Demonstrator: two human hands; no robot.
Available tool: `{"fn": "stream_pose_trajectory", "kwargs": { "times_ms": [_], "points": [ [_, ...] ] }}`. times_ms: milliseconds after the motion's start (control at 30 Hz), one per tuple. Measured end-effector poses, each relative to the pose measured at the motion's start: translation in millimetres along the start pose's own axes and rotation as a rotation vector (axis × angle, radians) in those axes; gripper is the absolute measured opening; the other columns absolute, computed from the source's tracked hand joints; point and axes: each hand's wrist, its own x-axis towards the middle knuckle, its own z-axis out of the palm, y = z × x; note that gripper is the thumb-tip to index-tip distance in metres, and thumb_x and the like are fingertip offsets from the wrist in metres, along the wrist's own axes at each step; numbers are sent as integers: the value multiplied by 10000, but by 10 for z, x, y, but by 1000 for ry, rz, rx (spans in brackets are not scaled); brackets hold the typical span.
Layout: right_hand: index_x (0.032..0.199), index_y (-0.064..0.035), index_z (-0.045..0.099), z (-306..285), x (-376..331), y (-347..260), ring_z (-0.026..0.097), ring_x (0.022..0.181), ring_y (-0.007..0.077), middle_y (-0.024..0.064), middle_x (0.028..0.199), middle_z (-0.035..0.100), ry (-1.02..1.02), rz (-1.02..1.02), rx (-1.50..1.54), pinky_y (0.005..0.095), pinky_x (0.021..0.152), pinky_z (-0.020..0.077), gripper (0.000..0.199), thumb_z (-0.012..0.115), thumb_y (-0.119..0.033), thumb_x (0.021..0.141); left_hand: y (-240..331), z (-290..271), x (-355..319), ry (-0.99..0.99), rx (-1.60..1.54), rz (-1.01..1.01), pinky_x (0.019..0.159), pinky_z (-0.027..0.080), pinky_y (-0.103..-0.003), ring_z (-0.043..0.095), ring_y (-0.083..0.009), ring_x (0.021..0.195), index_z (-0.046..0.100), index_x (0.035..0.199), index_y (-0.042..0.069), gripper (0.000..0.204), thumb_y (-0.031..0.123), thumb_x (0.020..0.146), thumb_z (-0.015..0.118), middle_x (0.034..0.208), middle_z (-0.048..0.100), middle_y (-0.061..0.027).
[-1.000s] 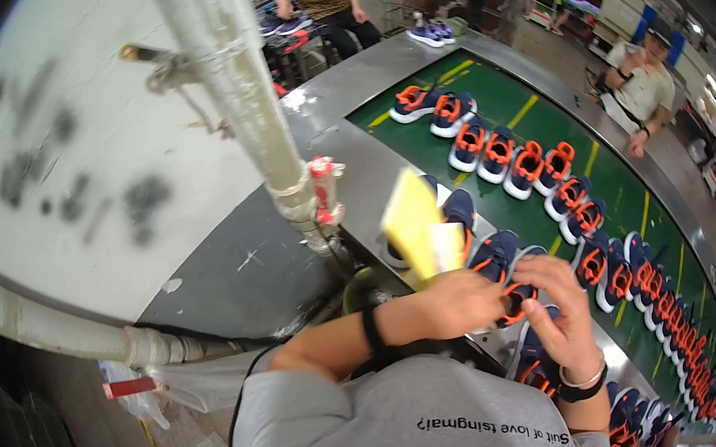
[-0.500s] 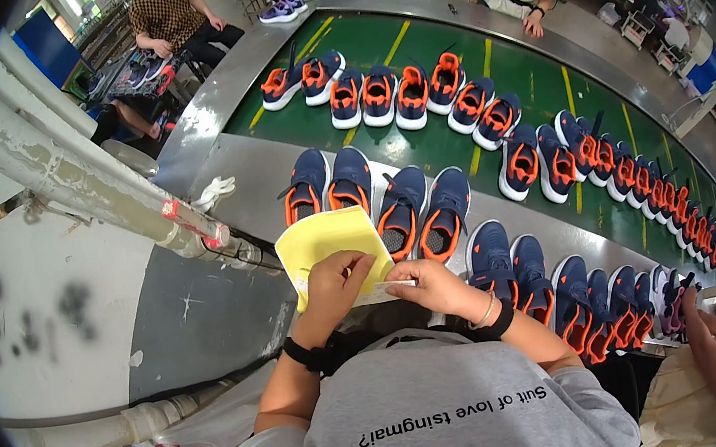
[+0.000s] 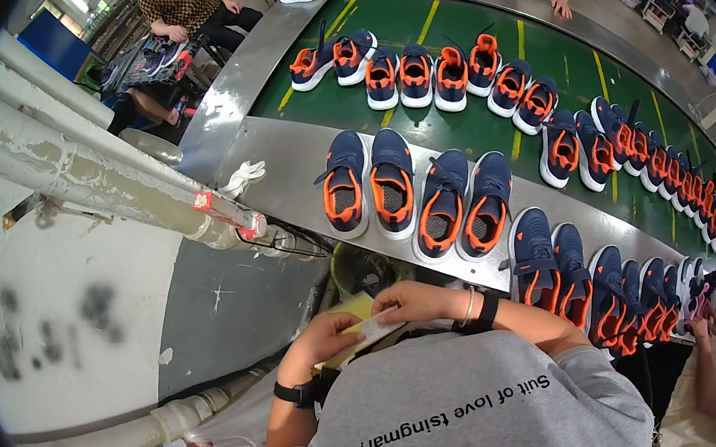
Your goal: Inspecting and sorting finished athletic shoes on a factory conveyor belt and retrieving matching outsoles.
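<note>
Close to my body, a thin yellow sheet (image 3: 356, 307) is pinched between both hands. It is seen nearly edge-on, and a pale strip (image 3: 378, 328) with faint print runs along its near edge. My left hand (image 3: 323, 342) has its fingers closed on the sheet's left end. My right hand (image 3: 417, 302) grips the strip at the other end with thumb and fingers. Just beyond my hands, two pairs of navy sneakers (image 3: 452, 203) with orange linings and white soles stand on the metal ledge (image 3: 284, 165), touched by neither hand.
More navy sneakers (image 3: 452, 78) line the green conveyor belt (image 3: 404, 17), and others (image 3: 603, 292) stand along the ledge at right. A white glove (image 3: 243, 178) lies near the pipes (image 3: 139, 183). A co-worker's hands (image 3: 708, 325) are at far right; two other people are beyond the belt.
My hands have drawn the yellow sheet nearer my body and tipped it from face-up to nearly edge-on. The pair of sneakers it partly covered now shows fully. My view has shifted left.
</note>
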Motion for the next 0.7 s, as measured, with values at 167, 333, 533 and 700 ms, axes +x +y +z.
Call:
{"fn": "stream_pose_trajectory", "kwargs": {
  "times_ms": [167,333,533,700],
  "points": [
    [909,-3,606,-123,277,-282,619,737,247,143,777,631,272,42,-126,328,668,471,166,601,-126,798,-97,-399,233,79,36,176,623,440,-262,536,-92,660,617,919,-19,217,155,791,623,719,618,-78],
    [894,-64,611,-123,541,-230,545,867,280,80,855,572,462,-132,-613,385,774,423,138,600,-147,784,-212,-689,492,38,-7,219,600,430,-238,515,-61,660,625,905,-20,179,125,799,622,730,616,-28],
    [883,-89,621,-61,726,-230,542,834,230,45,836,570,505,-125,-970,338,748,416,129,591,-147,772,-266,-859,738,28,160,375,576,426,-261,515,-94,609,617,873,-26,219,177,790,624,670,600,-84],
    [857,-100,620,-31,806,-246,530,773,191,22,781,543,528,-141,-1206,311,709,416,145,576,-129,721,-340,-921,898,-4,155,475,568,415,-264,493,-84,604,604,860,-30,214,173,794,620,661,591,-74]
  ]
}}
